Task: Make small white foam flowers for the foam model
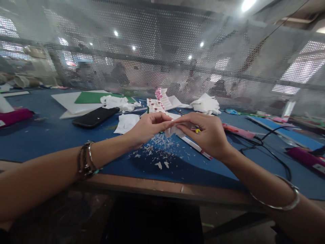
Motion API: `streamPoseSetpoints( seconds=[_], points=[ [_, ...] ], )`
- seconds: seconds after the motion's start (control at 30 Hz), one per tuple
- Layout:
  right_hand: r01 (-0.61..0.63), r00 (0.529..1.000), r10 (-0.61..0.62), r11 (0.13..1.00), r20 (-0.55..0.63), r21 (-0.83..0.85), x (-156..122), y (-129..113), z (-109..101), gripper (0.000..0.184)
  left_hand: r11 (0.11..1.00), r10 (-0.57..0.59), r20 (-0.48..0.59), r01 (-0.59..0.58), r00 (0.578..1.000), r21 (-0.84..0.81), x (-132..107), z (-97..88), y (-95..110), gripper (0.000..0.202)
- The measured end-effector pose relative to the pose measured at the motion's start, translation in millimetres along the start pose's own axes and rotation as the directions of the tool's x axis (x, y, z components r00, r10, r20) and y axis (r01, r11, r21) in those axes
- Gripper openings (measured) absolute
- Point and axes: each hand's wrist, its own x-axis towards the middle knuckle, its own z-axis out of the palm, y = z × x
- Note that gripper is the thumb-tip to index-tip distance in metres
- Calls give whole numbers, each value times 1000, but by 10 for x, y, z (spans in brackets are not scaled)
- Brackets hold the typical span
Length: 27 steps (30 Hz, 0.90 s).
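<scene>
Pinching a thin white piece (175,131) between the fingers of left hand (145,129) and right hand (208,133), over white scraps (159,146) on blue tabletop (111,149), black phone (93,117) at left, pink tool (240,132) at right, perforated screen (149,30) behind, label (319,167) on purple object (303,157) too blurred to read

This was apparently a craft workshop: paper bits (158,165) littered a blue worktable (53,142) below the left hand (144,128) and right hand (209,134), a corded pink tool (241,131) lay beyond the right hand, a green sheet (92,97) beyond the left, and a perforated screen (149,40) past both.
</scene>
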Motion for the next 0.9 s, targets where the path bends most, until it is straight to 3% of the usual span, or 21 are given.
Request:
streamPoseSetpoints(
  seconds=[0.17, 0.37, 0.53, 0.7, 0.77, 0.9],
  points=[
    [116, 992, -119, 990, -42, -78, -34, 21, 12, 11, 1000, 0, 3, 0, 1000, 7, 3, -3, 8, 5],
    [104, 994, -107, 992, -35, -78, -42, 27, 14, 11, 1000, 13, 11, -13, 1000, 13, 10, -14, -4, 4],
    [-86, 996, 89, 992, -32, 93, -17, 24, 2, 12, 999, 32, 11, -32, 999, 28, 9, -14, 20, 4],
    [-325, 940, 341, 867, 25, 377, 12, 25, 27, 11, 995, 53, -45, -49, 998, 86, 12, -11, 58, 5],
    [-347, 931, 363, 836, 45, 426, 9, 29, 42, 9, 993, 62, -53, -56, 997, 106, 14, -13, 63, 5],
    [-288, 954, 296, 883, 34, 371, -33, 34, 73, 10, 988, 72, -38, -66, 997, 136, 8, -21, 53, 7]
  ],
)
